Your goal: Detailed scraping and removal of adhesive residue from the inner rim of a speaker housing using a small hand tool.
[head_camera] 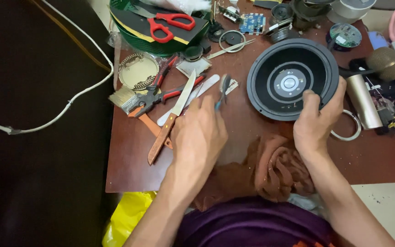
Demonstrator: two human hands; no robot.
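Past the desk's (129,169) left edge I see a white cable (76,93) looping across the dark floor. Near the far left corner sits a green basket (161,45) with red-handled scissors (170,23) lying on top. Just in front of it, by the left edge, lies a round coiled metal disc (137,71), and below that a paintbrush (123,98) beside red-and-black pliers (161,93). A long knife (172,116) with a brown wooden handle runs diagonally toward the near edge, its blade pointing away from me, next to a flat white strip (193,98).

My left hand (200,132) rests at the middle of the desk, fingers curled and pinched on a small blue-handled tool (222,89) that sticks up and away from the knuckles; I cannot tell exactly what kind of tool it is. Further back lie tweezers (232,48), a thin metal ring (232,40) and a small blue circuit board (252,22).

A rust-brown cloth (273,167) is bunched at the near edge between my forearms.

To the right of centre stands the black speaker frame (293,77), round and open upward, with a pale metal centre. My right hand (318,119) clamps its near right rim, thumb inside the bowl, fingers wrapped outside. Beneath that hand a metal ring (350,130) lies on the desk. Toward the right edge I see a gold cylinder (362,103), a gold mesh ball (387,61), and a round green circuit board (345,34) further back.
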